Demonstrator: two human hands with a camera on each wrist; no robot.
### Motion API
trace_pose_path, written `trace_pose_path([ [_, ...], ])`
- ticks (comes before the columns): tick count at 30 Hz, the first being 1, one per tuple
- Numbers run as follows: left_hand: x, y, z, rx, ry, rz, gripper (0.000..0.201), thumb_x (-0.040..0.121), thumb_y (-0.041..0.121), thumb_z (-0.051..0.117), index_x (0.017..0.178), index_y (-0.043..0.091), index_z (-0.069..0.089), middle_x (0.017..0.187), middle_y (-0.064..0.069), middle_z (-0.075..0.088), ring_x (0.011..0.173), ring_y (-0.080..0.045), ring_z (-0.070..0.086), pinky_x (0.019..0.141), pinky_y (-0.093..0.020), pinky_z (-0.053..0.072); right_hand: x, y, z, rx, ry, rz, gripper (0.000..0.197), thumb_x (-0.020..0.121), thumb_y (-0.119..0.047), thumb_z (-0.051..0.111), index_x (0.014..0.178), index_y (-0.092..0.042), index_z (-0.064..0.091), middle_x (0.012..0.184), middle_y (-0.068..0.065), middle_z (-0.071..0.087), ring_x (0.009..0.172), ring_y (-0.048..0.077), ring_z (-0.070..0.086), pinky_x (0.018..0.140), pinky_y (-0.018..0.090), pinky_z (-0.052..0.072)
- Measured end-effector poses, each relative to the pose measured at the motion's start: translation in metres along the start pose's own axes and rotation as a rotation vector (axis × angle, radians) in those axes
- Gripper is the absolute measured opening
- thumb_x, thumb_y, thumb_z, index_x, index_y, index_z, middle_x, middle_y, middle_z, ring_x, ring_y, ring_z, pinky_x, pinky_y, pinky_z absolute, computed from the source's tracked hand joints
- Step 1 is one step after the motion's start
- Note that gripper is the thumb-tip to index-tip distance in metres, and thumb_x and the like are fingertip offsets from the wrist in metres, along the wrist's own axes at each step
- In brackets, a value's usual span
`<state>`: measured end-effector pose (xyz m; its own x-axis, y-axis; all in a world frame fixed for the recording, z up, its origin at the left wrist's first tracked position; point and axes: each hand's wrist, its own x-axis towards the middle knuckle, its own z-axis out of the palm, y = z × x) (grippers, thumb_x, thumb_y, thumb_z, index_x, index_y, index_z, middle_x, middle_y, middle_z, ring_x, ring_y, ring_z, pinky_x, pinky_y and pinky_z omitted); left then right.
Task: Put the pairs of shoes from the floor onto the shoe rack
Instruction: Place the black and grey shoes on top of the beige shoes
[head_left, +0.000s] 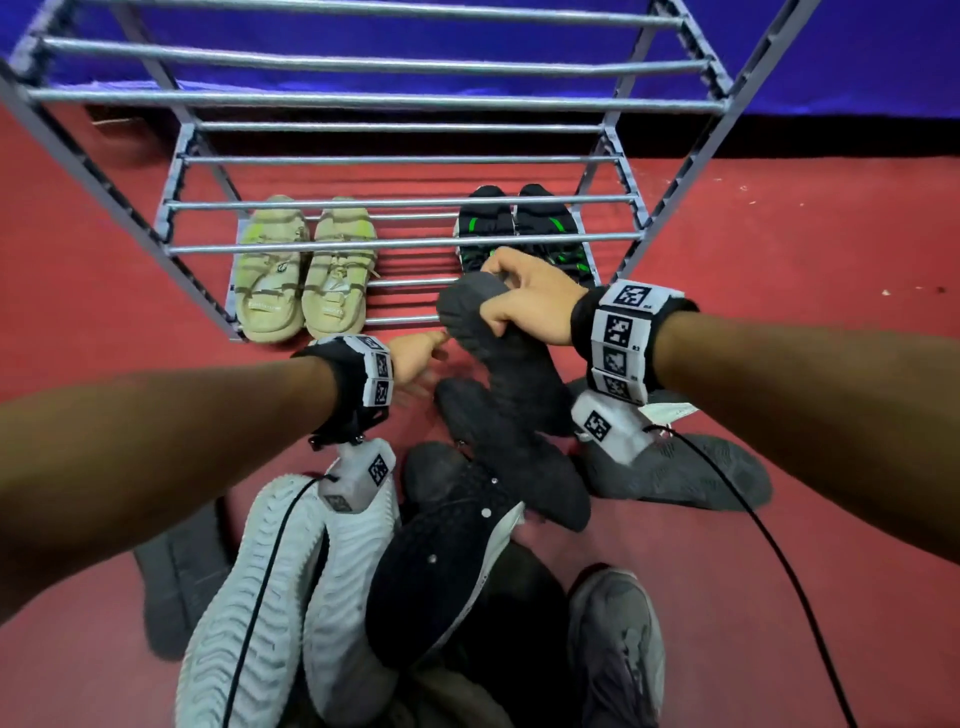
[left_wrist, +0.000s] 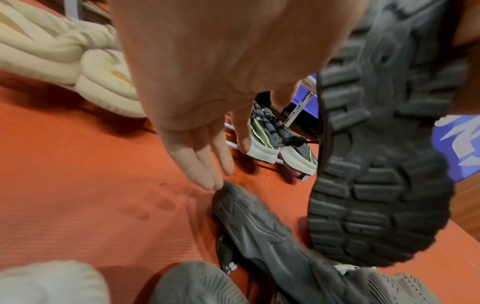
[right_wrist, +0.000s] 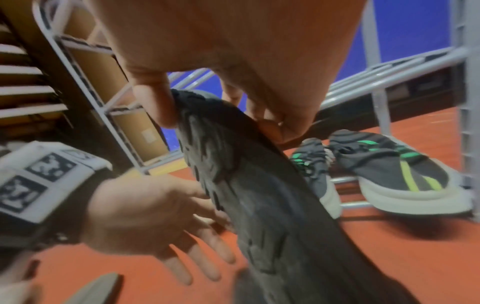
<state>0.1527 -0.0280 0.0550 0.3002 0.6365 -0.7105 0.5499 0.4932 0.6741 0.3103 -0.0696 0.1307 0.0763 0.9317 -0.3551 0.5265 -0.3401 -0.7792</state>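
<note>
My right hand (head_left: 511, 301) grips a dark grey shoe (head_left: 498, 353) by its toe end, sole turned up, lifted off the pile; the same shoe (right_wrist: 259, 195) hangs from my thumb and fingers in the right wrist view. A second dark grey shoe (head_left: 498, 447) lies sole-up on the floor below it. My left hand (head_left: 421, 358) reaches toward that shoe with straight fingers (left_wrist: 205, 170), the tips touching its edge (left_wrist: 259, 224). The grey metal shoe rack (head_left: 395, 241) stands ahead. A beige pair (head_left: 298, 275) and a black-and-green pair (head_left: 519, 223) sit on its lowest shelf.
Near my feet lies a heap of shoes: white-soled ones (head_left: 270, 587), a black one (head_left: 447, 551), grey ones (head_left: 618, 644) and another grey shoe (head_left: 691, 473). The floor is a red mat (head_left: 779, 234). A blue wall (head_left: 857, 67) stands behind the rack, whose upper shelves hold nothing.
</note>
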Motion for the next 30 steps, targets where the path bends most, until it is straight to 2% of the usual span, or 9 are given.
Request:
trace_pose_path([
  [4,0.000,-0.009,-0.022,-0.157,-0.031,-0.008,0.061,0.101,0.052,0.028,0.096,0.004,0.065,0.102,-0.021,0.073,0.068,-0.028,0.070,0.068,-0.031,0.051,0.007,-0.012,0.017,-0.069,-0.097,-0.123,0.039,0.067,-0.011,0.070,0.102,-0.026,0.059,0.071,-0.006,0.061,0.059,0.014,0.054,0.059,0.027,0.047],
  [8,-0.011,-0.026,-0.051,-0.230,-0.108,-0.067,0.063,0.096,0.061,0.031,0.100,0.009,0.067,0.088,-0.017,0.076,0.068,-0.029,0.074,0.055,-0.029,0.057,0.002,-0.018,0.032,-0.183,-0.258,-0.219,0.045,0.073,-0.019,0.080,0.110,-0.033,0.057,0.090,-0.012,0.063,0.074,0.005,0.057,0.064,0.012,0.044],
  [13,-0.017,-0.047,-0.064,-0.129,-0.096,-0.155,0.032,0.088,0.036,0.059,0.092,0.006,0.070,0.091,-0.017,0.071,0.063,-0.025,0.068,0.057,-0.025,0.054,0.009,-0.013,0.039,-0.004,-0.470,0.029,0.030,0.081,-0.043,0.073,0.108,-0.029,0.073,0.092,-0.011,0.073,0.084,0.009,0.064,0.074,0.024,0.047],
  [15,-0.020,-0.050,-0.061,-0.032,-0.177,-0.137,0.032,0.082,0.035,0.067,0.098,0.008,0.072,0.086,-0.013,0.073,0.059,-0.022,0.062,0.059,-0.025,0.048,0.015,-0.005,0.039,0.011,-0.429,0.075,0.031,0.085,-0.038,0.071,0.112,-0.024,0.072,0.099,-0.003,0.074,0.085,0.014,0.067,0.075,0.028,0.051],
  [18,-0.027,-0.058,-0.055,0.138,-0.292,-0.148,0.037,0.089,0.037,0.064,0.117,0.014,0.067,0.071,-0.001,0.074,0.047,-0.012,0.059,0.042,-0.017,0.042,0.029,0.016,0.039,-0.034,-0.357,0.141,0.022,0.089,-0.023,0.066,0.109,-0.018,0.072,0.093,0.004,0.072,0.078,0.018,0.063,0.066,0.027,0.050],
  [21,-0.023,-0.067,-0.046,0.268,-0.306,-0.022,0.048,0.083,0.043,0.071,0.126,0.025,0.063,0.122,-0.002,0.069,0.105,-0.018,0.067,0.085,-0.026,0.054,0.040,0.042,0.040,-0.102,-0.262,0.186,0.015,0.089,-0.018,0.063,0.101,-0.018,0.071,0.087,0.006,0.068,0.074,0.019,0.058,0.066,0.028,0.050],
  [24,-0.015,-0.077,-0.039,0.342,-0.251,0.013,0.070,0.074,0.040,0.082,0.136,0.026,0.053,0.143,0.008,0.050,0.130,-0.017,0.049,0.110,-0.032,0.035,0.048,0.063,0.040,-0.187,-0.166,0.220,0.022,0.089,-0.019,0.062,0.109,-0.013,0.068,0.079,0.003,0.063,0.066,0.016,0.054,0.066,0.028,0.050],
  [27,-0.016,-0.076,-0.036,0.358,-0.181,0.051,0.048,0.082,0.026,0.076,0.125,0.020,0.058,0.128,0.012,0.053,0.117,-0.015,0.053,0.105,-0.035,0.038,0.057,0.072,0.041,-0.187,-0.026,0.274,0.025,0.091,-0.020,0.058,0.114,-0.016,0.063,0.068,-0.003,0.051,0.059,0.013,0.048,0.054,0.023,0.042],
  [30,-0.014,-0.072,-0.042,0.150,-0.037,0.071,0.030,0.086,0.007,0.067,0.115,0.003,0.061,0.092,0.000,0.064,0.076,-0.017,0.057,0.065,-0.025,0.044,0.059,0.075,0.037,-0.189,0.028,0.315,0.021,0.096,-0.017,0.042,0.113,-0.017,0.055,0.074,0.005,0.053,0.069,0.025,0.052,0.055,0.029,0.043],
])
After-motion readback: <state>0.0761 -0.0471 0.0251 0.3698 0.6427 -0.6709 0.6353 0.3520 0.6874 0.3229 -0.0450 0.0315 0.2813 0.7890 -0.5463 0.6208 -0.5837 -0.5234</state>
